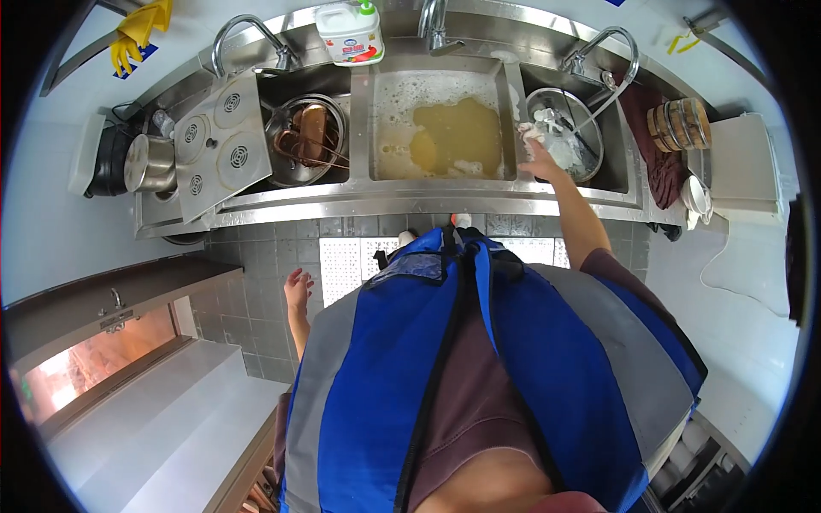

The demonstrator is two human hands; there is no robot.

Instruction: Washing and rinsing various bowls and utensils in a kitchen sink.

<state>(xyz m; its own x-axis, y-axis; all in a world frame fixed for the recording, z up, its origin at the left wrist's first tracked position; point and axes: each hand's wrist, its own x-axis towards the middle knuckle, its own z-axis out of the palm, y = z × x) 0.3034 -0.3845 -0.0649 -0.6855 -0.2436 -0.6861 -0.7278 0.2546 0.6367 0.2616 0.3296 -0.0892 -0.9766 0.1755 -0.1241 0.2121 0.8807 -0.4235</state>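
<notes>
My right hand (539,162) reaches to the divider between the middle basin and the right basin. White, foamy-looking matter covers its fingertips, and I cannot make out whether it holds anything. Beside it, a round metal bowl (596,162) in the right basin holds a crumpled white mass (563,147), foam or wet cloth. A hose from the right tap (629,43) runs into this bowl. My left hand (298,288) hangs low on the left, away from the sink, fingers apart and nothing in it. Cloudy yellowish water (457,132) with suds fills much of the middle basin (371,154).
In the left basin a metal bowl (342,115) holds brown items. A perforated metal plate (209,141) lies across its left side near a steel pot (149,164). Behind stands a white jug (350,34). Dark cloth (654,150) and a wooden bucket (680,125) sit at right.
</notes>
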